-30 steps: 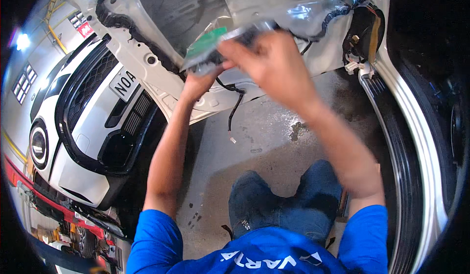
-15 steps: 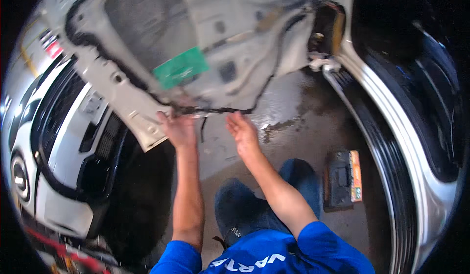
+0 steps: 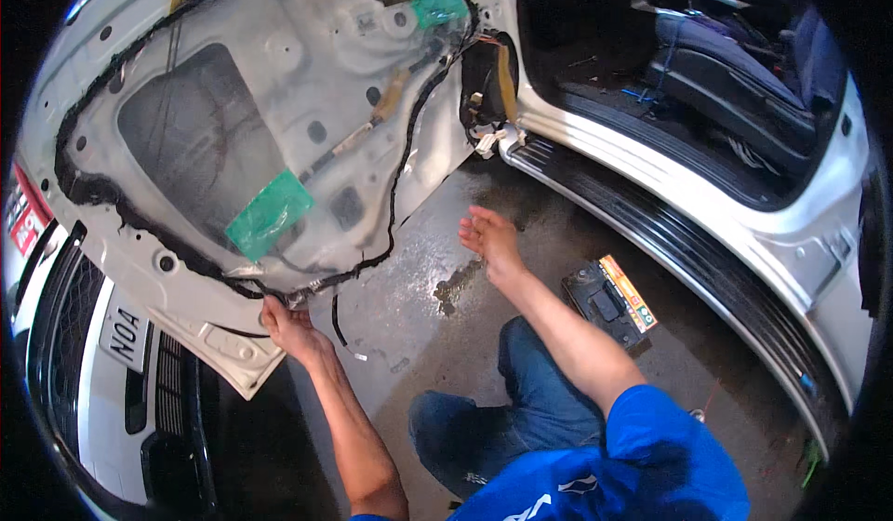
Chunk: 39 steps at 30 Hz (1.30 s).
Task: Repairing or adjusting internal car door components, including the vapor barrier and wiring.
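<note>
The open car door's inner panel [image 3: 298, 102] bears a clear plastic sheet [image 3: 279, 149] edged by black sealant, with green film patches [image 3: 270, 214] on it. At the sheet's bottom edge, my left hand [image 3: 290, 326] has its fingers closed on the plastic, their tips partly hidden, beside a dangling black cable [image 3: 339, 321]. My right hand [image 3: 490, 242] is raised over the floor, right of the door and apart from it, fingers loosely bent and apart with nothing in them.
A black battery [image 3: 605, 307] with an orange label sits on the wet floor [image 3: 437, 233] beside my knee. The car's running board [image 3: 651, 242] curves along the right below the open doorway and seat [image 3: 716, 84]. A white car's front [image 3: 121, 400] is at left.
The plastic sheet, earlier gathered up in both hands, now lies spread on the door. My right hand has left the door's lower edge and moved right. The view has swung toward the doorway.
</note>
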Available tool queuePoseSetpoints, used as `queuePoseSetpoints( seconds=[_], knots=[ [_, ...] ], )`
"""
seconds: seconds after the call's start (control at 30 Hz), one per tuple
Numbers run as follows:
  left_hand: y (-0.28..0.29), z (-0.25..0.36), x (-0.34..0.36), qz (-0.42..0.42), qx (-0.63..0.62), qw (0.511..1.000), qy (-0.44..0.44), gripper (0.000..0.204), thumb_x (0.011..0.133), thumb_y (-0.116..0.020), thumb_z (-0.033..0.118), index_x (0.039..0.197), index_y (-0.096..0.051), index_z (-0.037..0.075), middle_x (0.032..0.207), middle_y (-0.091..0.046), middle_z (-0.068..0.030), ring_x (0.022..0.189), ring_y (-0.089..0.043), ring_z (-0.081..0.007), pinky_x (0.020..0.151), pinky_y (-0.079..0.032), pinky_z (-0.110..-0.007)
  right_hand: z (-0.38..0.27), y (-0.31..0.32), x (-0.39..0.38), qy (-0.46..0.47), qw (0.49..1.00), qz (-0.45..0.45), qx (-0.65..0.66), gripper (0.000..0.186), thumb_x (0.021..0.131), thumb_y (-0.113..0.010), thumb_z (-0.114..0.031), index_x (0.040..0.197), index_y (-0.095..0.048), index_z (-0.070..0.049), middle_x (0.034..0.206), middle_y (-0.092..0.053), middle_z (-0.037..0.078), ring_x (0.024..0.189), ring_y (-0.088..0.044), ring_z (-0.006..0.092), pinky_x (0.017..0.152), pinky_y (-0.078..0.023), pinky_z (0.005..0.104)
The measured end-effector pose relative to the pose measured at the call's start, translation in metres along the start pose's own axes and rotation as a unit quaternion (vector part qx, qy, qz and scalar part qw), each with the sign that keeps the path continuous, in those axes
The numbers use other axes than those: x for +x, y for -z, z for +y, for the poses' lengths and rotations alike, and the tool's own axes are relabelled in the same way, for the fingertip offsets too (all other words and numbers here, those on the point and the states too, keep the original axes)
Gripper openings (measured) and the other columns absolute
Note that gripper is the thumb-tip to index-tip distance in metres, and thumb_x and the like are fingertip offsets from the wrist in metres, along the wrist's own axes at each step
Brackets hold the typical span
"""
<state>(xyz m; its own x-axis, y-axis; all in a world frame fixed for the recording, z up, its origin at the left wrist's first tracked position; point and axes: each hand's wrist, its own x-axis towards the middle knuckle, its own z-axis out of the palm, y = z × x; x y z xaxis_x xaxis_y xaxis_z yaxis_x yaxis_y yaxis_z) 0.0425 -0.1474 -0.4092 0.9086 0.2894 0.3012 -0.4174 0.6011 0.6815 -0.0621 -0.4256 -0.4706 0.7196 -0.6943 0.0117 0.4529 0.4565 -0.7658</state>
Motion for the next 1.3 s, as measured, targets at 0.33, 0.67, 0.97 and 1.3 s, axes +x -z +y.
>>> queuePoseSetpoints(
  seconds=[0.33,0.67,0.97,1.3],
  knots=[
    [0.039,-0.035,-0.06,-0.088,-0.011,0.981,0.174,0.024,0.091,-0.055,0.026,0.099,-0.054,0.002,0.089,-0.061,-0.009,0.079,-0.059,-0.0158,0.072,-0.049,-0.029,-0.119,-0.035,0.104,0.162,0.984,-0.074,0.024,0.03,0.095,-0.042,-0.014,0.116,-0.05,0.005,0.102,-0.06,0.012,0.088,-0.061,0.0185,0.076,-0.052,0.0294],
    [-0.175,-0.125,-0.09,-0.315,-0.109,0.851,0.405,0.076,0.091,-0.052,0.038,0.137,-0.014,-0.009,0.135,-0.036,-0.0266,0.128,-0.036,-0.0347,0.104,-0.033,-0.043,-0.174,-0.054,0.212,0.181,0.981,-0.064,-0.044,0.04,0.089,-0.052,-0.017,0.124,-0.046,0.002,0.113,-0.059,0.014,0.097,-0.059,0.0195,0.079,-0.05,0.0317],
    [-0.329,-0.195,-0.058,-0.131,-0.248,0.89,0.359,0.061,0.083,-0.067,0.032,0.118,-0.037,-0.008,0.12,-0.05,-0.022,0.115,-0.049,-0.03,0.101,-0.04,-0.041,-0.171,-0.082,0.27,0.208,0.978,-0.002,-0.012,0.024,0.084,-0.061,-0.017,0.1,-0.059,0.0,0.088,-0.062,0.006,0.077,-0.059,0.0154,0.069,-0.047,0.0287],
    [-0.374,-0.228,-0.048,-0.04,-0.376,0.879,0.29,0.025,0.082,-0.068,0.016,0.096,-0.055,0.0,0.099,-0.06,-0.0111,0.098,-0.058,-0.0237,0.09,-0.05,-0.037,-0.197,-0.072,0.274,0.225,0.971,-0.076,-0.019,0.017,0.079,-0.064,-0.005,0.09,-0.059,0.007,0.072,-0.062,0.008,0.058,-0.058,0.0127,0.055,-0.047,0.0233]
  ],
)
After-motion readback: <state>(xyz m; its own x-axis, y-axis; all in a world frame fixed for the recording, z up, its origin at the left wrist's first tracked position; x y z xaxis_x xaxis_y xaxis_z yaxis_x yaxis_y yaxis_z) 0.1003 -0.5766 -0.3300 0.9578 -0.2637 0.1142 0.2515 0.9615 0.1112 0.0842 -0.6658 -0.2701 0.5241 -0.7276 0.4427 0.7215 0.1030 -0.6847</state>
